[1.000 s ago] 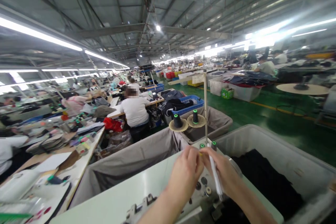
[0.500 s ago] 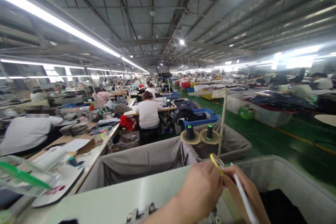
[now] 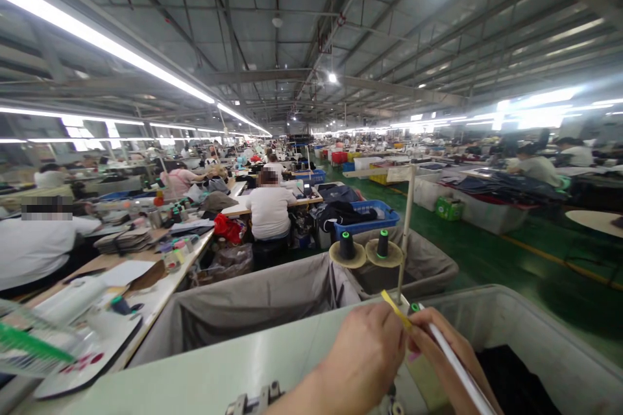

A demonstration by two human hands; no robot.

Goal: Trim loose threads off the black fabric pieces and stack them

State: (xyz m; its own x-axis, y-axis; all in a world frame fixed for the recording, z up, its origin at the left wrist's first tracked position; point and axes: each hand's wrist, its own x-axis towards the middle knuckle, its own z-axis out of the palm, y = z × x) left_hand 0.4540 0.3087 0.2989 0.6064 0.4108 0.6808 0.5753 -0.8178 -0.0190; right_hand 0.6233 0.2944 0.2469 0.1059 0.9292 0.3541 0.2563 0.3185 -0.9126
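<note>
1. Changed since the earlier frame: yellow strip [image 3: 396, 310] tilts as a thin slanted sliver, no longer a curved band; it stands between both hands, its lower end hidden.
2. Left hand [image 3: 365, 353]: closed, gripping the strip.
3. Right hand [image 3: 440, 363]: closed around a white stick [image 3: 455, 358], with its fingers [image 3: 428, 324] just beside the strip.
4. Below: pale machine table [image 3: 195, 356].
5. Ahead: two black thread cones [image 3: 347, 246] on a stand.
6. Right: plastic bin [image 3: 535, 318] holding dark cloth [image 3: 511, 382].
7. Beyond: seated co-worker [image 3: 269, 214].
</note>
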